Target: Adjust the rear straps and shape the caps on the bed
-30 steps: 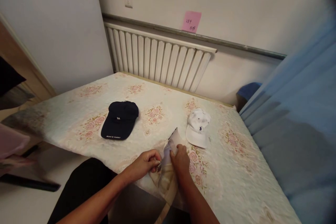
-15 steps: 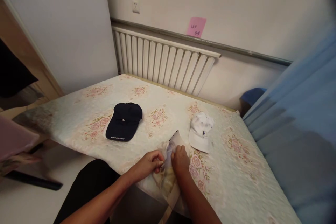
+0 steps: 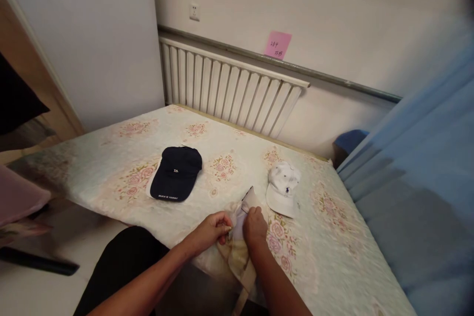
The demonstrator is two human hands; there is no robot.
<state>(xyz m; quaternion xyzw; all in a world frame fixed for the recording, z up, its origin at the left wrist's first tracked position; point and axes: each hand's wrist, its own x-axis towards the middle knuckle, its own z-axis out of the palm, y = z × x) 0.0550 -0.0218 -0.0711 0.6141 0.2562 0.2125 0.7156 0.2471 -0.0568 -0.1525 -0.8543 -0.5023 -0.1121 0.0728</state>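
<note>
My left hand [image 3: 211, 231] and my right hand [image 3: 255, 227] are both pinched on a pale beige cloth bag [image 3: 237, 252] at the near edge of the mattress [image 3: 111, 158]. A white piece [image 3: 249, 201] sticks up out of the bag between my hands. A navy cap [image 3: 177, 173] lies to the left, and beyond my right hand rests a white cap [image 3: 283, 187]. The bag's strap [image 3: 242, 296] hangs down over the mattress edge.
A white radiator [image 3: 229, 89] runs along the far wall under a pink note [image 3: 277, 44]. Blue fabric [image 3: 418, 177] fills the right side. A wooden frame [image 3: 40, 84] and a pink cushion [image 3: 18, 197] are at the left. My dark-clothed leg [image 3: 122, 266] is below.
My hands have stayed on the bag, fingers shifting slightly closer together. The view has drifted a little; the caps have not moved.
</note>
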